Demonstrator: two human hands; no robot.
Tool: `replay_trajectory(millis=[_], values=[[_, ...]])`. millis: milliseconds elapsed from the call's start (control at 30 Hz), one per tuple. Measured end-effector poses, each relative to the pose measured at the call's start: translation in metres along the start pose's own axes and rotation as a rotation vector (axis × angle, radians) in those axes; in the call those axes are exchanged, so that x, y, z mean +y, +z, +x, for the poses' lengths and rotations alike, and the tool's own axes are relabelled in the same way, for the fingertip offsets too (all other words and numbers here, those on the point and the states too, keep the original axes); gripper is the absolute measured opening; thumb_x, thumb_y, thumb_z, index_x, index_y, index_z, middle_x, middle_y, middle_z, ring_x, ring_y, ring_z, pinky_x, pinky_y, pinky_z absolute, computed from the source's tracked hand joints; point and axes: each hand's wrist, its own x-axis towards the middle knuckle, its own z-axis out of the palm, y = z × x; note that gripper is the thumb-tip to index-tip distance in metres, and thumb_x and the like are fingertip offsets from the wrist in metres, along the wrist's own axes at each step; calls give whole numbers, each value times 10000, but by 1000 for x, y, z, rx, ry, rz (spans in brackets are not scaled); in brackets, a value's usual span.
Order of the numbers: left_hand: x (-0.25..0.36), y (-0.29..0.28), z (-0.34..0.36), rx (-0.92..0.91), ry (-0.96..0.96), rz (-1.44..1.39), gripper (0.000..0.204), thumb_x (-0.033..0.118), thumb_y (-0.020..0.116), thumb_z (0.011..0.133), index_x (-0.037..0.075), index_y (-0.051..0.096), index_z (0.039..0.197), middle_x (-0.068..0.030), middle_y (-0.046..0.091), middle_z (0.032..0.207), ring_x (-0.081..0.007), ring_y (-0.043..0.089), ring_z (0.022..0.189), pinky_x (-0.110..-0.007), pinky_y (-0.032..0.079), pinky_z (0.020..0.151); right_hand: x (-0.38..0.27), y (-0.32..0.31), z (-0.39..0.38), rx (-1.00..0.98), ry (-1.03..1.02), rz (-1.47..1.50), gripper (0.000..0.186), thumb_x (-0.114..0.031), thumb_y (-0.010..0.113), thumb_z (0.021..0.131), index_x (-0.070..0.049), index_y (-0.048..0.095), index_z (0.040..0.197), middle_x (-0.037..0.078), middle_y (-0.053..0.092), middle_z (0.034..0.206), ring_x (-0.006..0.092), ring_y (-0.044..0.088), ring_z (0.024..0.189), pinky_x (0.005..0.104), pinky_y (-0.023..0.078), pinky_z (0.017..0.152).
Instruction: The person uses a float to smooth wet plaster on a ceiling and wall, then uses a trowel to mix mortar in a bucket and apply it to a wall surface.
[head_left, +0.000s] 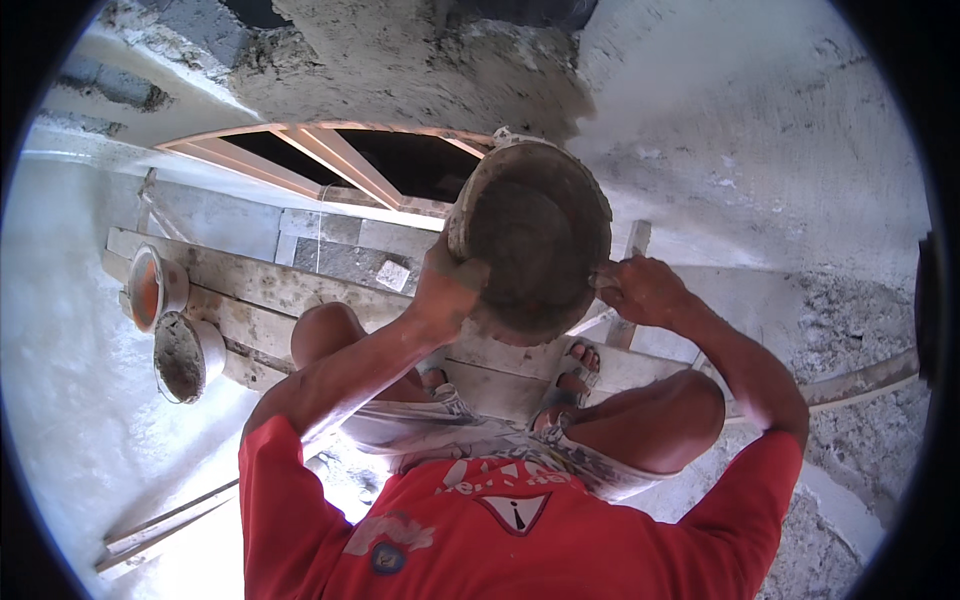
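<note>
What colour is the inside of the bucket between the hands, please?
The bucket is dark grey-brown inside, shown in the head view.

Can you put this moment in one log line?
left hand: grips bucket, left side | right hand: holds bucket, right side | bucket: open top facing camera | feet: on planks | orange-lined pail: far left
</note>
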Motion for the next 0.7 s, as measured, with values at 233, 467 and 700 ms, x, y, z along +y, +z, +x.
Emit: replay_trajectory(millis=[233, 467, 700], values=[[31, -7, -4, 56, 95, 137, 501, -5, 516, 727, -52, 531, 1226, -74, 607, 953, -129, 554, 774, -263, 470, 654, 27, 44, -11, 422, -193, 312, 425, -308, 671, 861, -52, 616, 1197, 186, 683, 1000, 363, 674, 867, 442, 544, 770], [33, -11, -3, 231, -133, 25, 383, 147, 585, 799, -31, 586, 1138, -99, 647, 945, -221, 648, 801, -330, 530, 665, 4, 4, -18, 427, -109, 302, 399, -263, 696, 843, -26, 632, 1158, 201, 684, 1010, 367, 675, 873, 424, 539, 782], [44, -8, 0, 351, -236, -58, 419, 66, 559, 735, -8, 556, 1148, -36, 583, 829, -125, 562, 641, -252, 441, 460, -34, -94, -54, 278, 130, 345, 388, -188, 714, 806, -38, 587, 1140, 180, 680, 929, 340, 680, 822, 409, 528, 764]])
